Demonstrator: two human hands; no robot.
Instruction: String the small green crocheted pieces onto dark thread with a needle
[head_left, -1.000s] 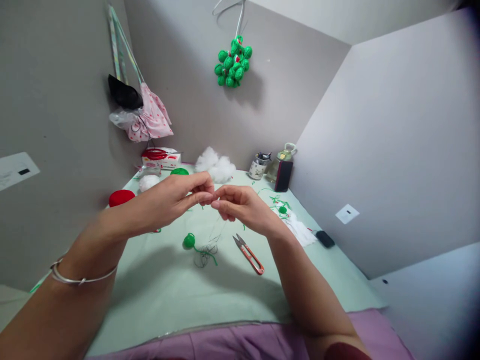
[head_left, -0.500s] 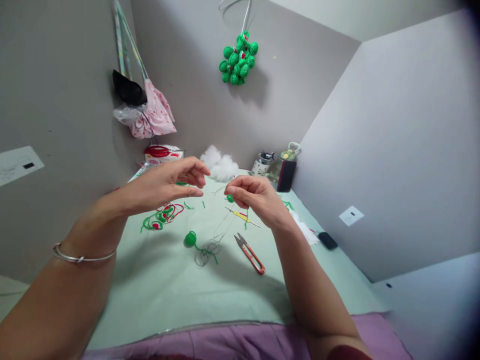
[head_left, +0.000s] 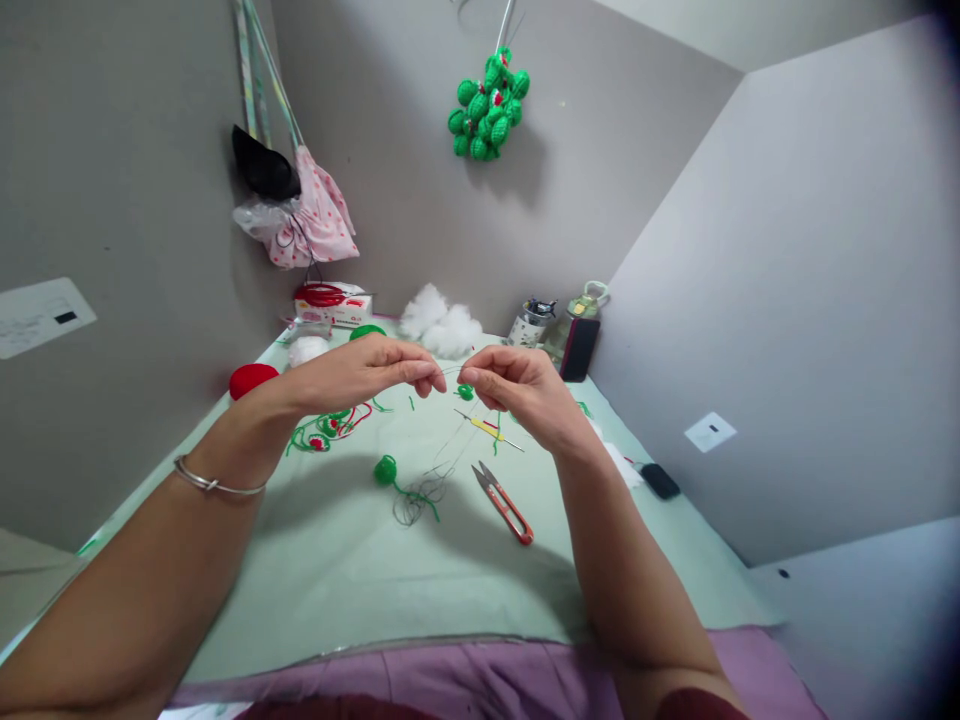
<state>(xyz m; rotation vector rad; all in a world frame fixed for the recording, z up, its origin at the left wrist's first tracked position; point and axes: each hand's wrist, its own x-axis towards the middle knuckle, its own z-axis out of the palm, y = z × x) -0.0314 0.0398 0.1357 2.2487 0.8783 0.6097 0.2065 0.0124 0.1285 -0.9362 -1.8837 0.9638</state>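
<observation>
Between my two hands runs a thin dark thread (head_left: 451, 371), held above the table. My left hand (head_left: 405, 366) pinches its left end with thumb and fingers. Close by, my right hand (head_left: 504, 385) pinches the same thread; strands hang from it toward a loose tangle of thread (head_left: 411, 505) on the cloth. A small green crocheted ball (head_left: 385, 470) with a yarn tail lies beside the tangle. Below my right hand are a yellow-handled crochet hook (head_left: 487, 429) and orange thread snips (head_left: 504, 505). Another small green piece (head_left: 465, 392) sits behind the thread.
Red-and-green crocheted pieces (head_left: 322, 432) with yarn tails lie at left, near a red yarn ball (head_left: 253, 380). White stuffing (head_left: 441, 322), a pen cup (head_left: 531, 322), a bottle (head_left: 589, 300) and a phone (head_left: 580, 350) line the back. A green crocheted bunch (head_left: 489, 108) hangs on the wall.
My left hand has moved right, toward my right hand, and closed from open fingers into a pinch on the thread. My right hand keeps its pinch. The view has shifted slightly.
</observation>
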